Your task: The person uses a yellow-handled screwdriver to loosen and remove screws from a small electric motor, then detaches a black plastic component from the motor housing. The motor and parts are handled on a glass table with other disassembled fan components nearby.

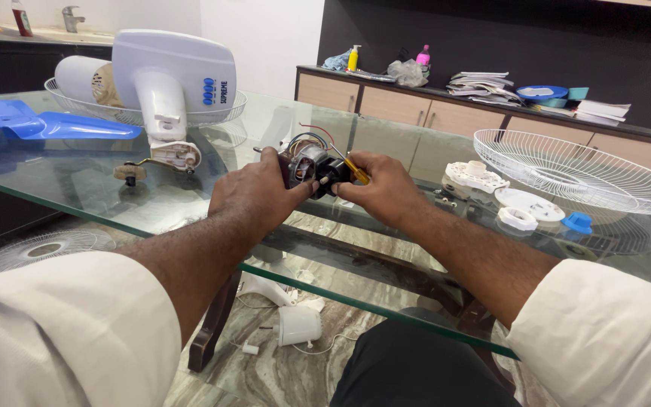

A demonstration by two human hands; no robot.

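Note:
My left hand (254, 197) grips a small fan motor (307, 166), dark with copper windings and several coloured wires rising from its top. My right hand (380, 188) is closed around a screwdriver with a yellow handle (356, 167), its tip against the motor's right side. Both hands hover just above the glass table (152, 203), near its front edge.
A white fan housing (166, 79) lies on a wire grille at the back left, beside blue fan blades (39, 124). A second white wire grille (578, 173), white plastic parts (491, 185) and a blue cap (579, 222) sit at the right. More parts lie on the floor beneath.

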